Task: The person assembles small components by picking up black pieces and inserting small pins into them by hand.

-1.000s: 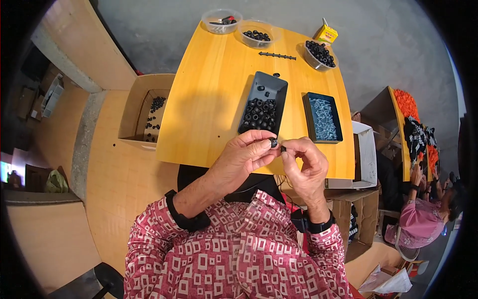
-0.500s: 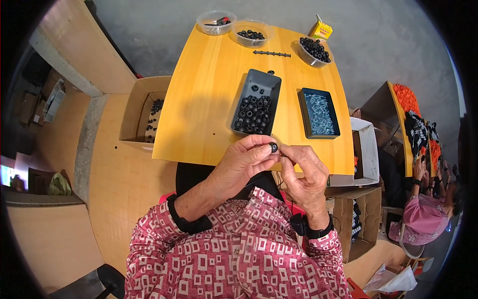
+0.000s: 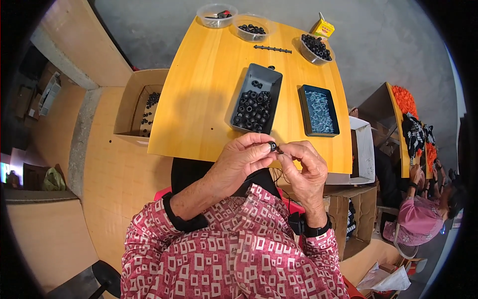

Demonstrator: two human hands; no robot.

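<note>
Between thumb and fingers of my left hand (image 3: 245,155) is a round black part (image 3: 272,146) with a hole, held over the table's near edge. My right hand (image 3: 304,163) is pinched closed just to the right of it, around something small and dark that I cannot make out. Beyond my hands stands a dark grey bin (image 3: 274,79) with many similar black parts (image 3: 253,107) in it. To its right is a dark tray (image 3: 319,133) of small, pale, shiny pieces (image 3: 318,107).
On the yellow table (image 3: 199,70), clear bowls (image 3: 253,36) of black parts and a studded black rod (image 3: 273,49) lie at the far side. A yellow carton (image 3: 323,29) is beyond the right bowl (image 3: 316,61). Cardboard boxes (image 3: 130,107) flank the table. A person (image 3: 420,219) sits at right.
My right fingertips have drawn slightly away from the black part, and a small dark thing now shows at them. My left hand keeps its hold. The whole view has shifted a little.
</note>
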